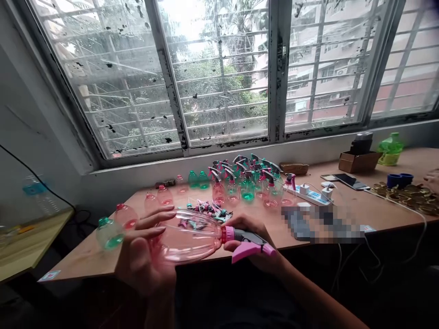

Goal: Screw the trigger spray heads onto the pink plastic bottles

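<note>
A clear pink spray bottle (192, 237) lies sideways in the air between my hands, above the table's front edge. My left hand (147, 253) is wrapped round the bottle's base end. At the neck, my right hand (254, 233) grips the pink collar and grey spray head (248, 240), whose pink trigger points down toward me. Behind the bottle, a pile of loose pink, green and grey spray heads (209, 210) rests on the table. Open pink and green bottles without heads, such as a green bottle (109, 235), stand to the left.
Several spray bottles with heads (247, 187) stand grouped at the back of the wooden table (264, 246). To their right are a power strip (313, 195), phones (350, 181), a cardboard box (358, 161) and gold-coloured pieces (401, 196). Another person's hand (432, 179) shows at the far right.
</note>
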`<state>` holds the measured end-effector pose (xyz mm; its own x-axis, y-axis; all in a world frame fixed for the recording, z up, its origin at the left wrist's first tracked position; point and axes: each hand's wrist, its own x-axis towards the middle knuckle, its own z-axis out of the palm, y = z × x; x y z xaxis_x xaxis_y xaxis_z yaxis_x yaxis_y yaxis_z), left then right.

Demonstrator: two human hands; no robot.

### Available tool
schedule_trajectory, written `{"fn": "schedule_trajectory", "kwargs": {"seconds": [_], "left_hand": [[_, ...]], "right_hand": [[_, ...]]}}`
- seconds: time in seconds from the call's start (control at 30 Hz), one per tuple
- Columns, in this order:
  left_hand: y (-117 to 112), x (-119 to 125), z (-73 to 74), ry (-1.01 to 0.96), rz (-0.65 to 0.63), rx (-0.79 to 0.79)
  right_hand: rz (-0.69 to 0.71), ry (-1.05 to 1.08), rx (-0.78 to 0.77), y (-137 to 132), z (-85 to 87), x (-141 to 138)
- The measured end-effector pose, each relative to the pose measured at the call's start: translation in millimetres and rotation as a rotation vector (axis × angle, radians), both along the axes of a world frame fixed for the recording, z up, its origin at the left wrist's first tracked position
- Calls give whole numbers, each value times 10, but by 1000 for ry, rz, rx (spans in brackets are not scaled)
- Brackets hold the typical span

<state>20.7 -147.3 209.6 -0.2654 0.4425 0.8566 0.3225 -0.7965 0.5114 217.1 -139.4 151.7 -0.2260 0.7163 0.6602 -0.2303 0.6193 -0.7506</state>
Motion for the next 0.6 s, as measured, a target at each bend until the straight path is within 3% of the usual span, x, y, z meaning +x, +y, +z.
{"fn": "schedule_trajectory", "kwargs": {"seconds": [0.1,0.2,0.27,0.37,0.43,0.5,0.6], "left_hand": [[338,90,-133,-9,-46,52],[690,129,-344,-33,-186,161],[908,144,-479,148,-275,141],[1214,225,-636,523,-299,-49],[1426,363,-738,644,-341,-215],[1654,574,-876,621,-454,-350],[1997,966,-1148,567,-564,-450]], "right_hand": [[-122,21,44,76,28,75],[-293,75,90,205,82,198],[-406,117,82,348,106,301],[-532,167,10,647,94,466],[-537,122,-78,859,58,564],[-545,14,-147,1034,10,642],[-720,-178,-161,1177,-57,724]]}}
